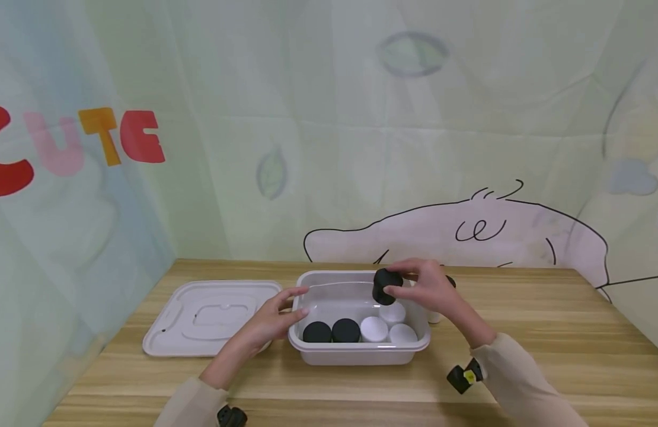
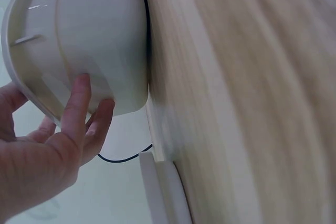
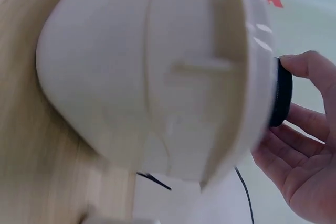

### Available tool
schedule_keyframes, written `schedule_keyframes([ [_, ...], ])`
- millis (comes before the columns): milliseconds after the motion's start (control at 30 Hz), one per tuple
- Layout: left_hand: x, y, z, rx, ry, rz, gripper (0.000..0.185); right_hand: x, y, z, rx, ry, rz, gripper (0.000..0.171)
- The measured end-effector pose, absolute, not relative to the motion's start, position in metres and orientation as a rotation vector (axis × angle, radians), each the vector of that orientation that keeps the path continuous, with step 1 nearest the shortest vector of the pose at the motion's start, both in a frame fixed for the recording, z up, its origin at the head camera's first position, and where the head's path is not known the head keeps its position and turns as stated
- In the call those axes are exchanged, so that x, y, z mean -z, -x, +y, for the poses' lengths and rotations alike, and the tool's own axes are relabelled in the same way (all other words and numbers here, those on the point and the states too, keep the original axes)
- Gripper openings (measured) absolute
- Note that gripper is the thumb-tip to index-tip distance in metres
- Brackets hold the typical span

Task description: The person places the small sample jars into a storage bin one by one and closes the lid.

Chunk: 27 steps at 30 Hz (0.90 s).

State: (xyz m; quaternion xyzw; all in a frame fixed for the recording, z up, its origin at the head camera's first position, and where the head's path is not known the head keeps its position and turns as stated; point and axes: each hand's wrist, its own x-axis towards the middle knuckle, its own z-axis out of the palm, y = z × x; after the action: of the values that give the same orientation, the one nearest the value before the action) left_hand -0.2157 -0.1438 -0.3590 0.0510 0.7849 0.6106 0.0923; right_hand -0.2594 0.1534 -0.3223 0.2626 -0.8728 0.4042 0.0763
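Above the far right part of the white plastic tub, a black round jar sits pinched in the grip of the right hand, thumb and fingers curled round it, clear of the two black-lidded jars and three white-lidded jars lined along the tub's floor. On the tub's left rim rests the left hand, its fingers fairly straight against the wall and holding nothing, while the tub's flat lid lies just beside it on the wooden worktop.
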Motion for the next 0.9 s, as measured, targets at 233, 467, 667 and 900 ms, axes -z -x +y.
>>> schedule_keyframes([
  [233, 0.359, 0.216, -0.144, -1.806, -0.145, 2.333, 0.045, 0.334, 0.263, 0.134, -1.1, -0.876, -2.697, 0.037],
  [467, 0.36, 0.216, -0.143, -1.814, -0.143, 2.329, 0.045, 0.346, 0.27, 0.122, -0.959, -0.947, -2.744, 0.035],
  [667, 0.361, 0.216, -0.143, -1.814, -0.138, 2.331, 0.044, 0.355, 0.274, 0.116, -0.797, -1.033, -2.732, 0.035],
  [900, 0.361, 0.217, -0.143, -1.813, -0.132, 2.336, 0.045, 0.356, 0.276, 0.114, -0.695, -1.113, -2.772, 0.033],
])
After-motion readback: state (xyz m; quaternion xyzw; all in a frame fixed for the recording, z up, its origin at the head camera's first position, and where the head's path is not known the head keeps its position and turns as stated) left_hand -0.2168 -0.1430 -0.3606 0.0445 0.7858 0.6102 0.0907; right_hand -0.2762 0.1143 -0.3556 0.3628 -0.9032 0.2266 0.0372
